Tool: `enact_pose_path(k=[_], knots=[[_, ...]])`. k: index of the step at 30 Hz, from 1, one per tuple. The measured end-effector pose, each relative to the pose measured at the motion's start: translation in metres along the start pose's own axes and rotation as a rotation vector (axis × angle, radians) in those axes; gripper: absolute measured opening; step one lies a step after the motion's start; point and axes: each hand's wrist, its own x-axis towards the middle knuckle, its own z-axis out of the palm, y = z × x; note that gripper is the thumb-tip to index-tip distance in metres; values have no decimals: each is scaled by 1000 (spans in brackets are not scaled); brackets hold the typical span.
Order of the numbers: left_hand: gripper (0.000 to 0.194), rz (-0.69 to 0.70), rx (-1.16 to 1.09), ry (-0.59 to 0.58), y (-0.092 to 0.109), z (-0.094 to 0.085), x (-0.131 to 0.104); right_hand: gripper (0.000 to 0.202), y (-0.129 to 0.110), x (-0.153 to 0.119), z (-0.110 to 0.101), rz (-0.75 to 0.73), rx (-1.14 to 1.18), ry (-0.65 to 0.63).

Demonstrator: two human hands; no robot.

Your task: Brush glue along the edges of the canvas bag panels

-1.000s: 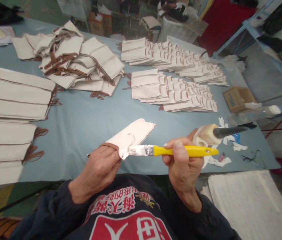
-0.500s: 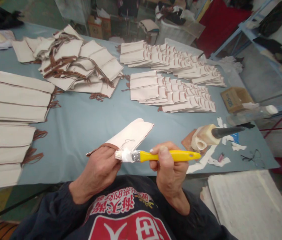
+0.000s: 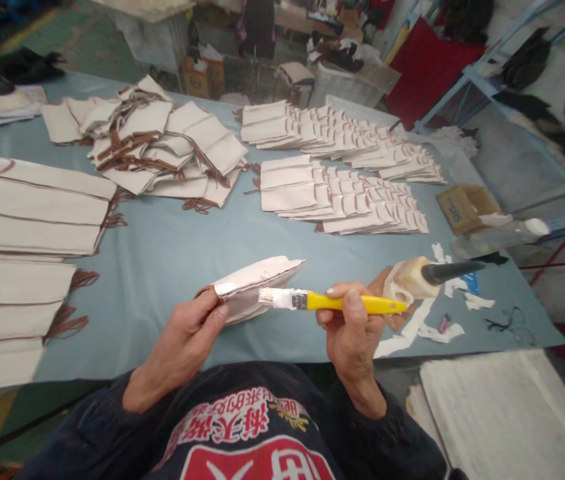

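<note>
My left hand (image 3: 182, 347) is closed on one end of a cream fabric pouch (image 3: 257, 275) with brown trim, tilted above the table so its underside shows. In my right hand (image 3: 355, 330) is a paintbrush (image 3: 332, 302) with a yellow handle, pointing left. White tape or a white coating covers part of its bristles. The bristle tip is at the pouch's lower side; whether it touches cannot be made out. Right of that hand stands a yellowish plastic bottle (image 3: 407, 279) with a dark nozzle.
Overlapping rows of cream pieces (image 3: 302, 183) lie at the back right. A loose heap (image 3: 162, 143) with brown cords is at back left, and more pieces (image 3: 37, 203) line the left. A cardboard box (image 3: 465, 208), clear bottle (image 3: 502, 239) and white scraps (image 3: 407, 330) are on the right.
The paintbrush has moved right, away from my left hand. The pouch has tilted, showing its underside, and my left fingers have shifted on its end. The whole view has shifted slightly.
</note>
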Motion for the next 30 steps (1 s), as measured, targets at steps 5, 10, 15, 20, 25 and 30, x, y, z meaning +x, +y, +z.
enact_pose_path(k=[5,10,15,20,25,30], knots=[[30,-202,-202,-30,-6,-7,8,24,25,6,-10,-289,-142,-83],[32,-243,-457,-100,7,1,4,19,56,21,6,-630,-385,-120],[35,-270,-610,-202,24,5,-12,18,61,27,16,-631,-389,-128],[45,-277,-413,-330,17,-25,-16,18,39,40,3,-670,-357,-179],[52,-198,-157,-112,1,-47,17,21,-2,53,-8,-846,-328,-478],[53,-185,-608,-213,-7,-10,50,22,-20,52,-16,-768,-217,-566]])
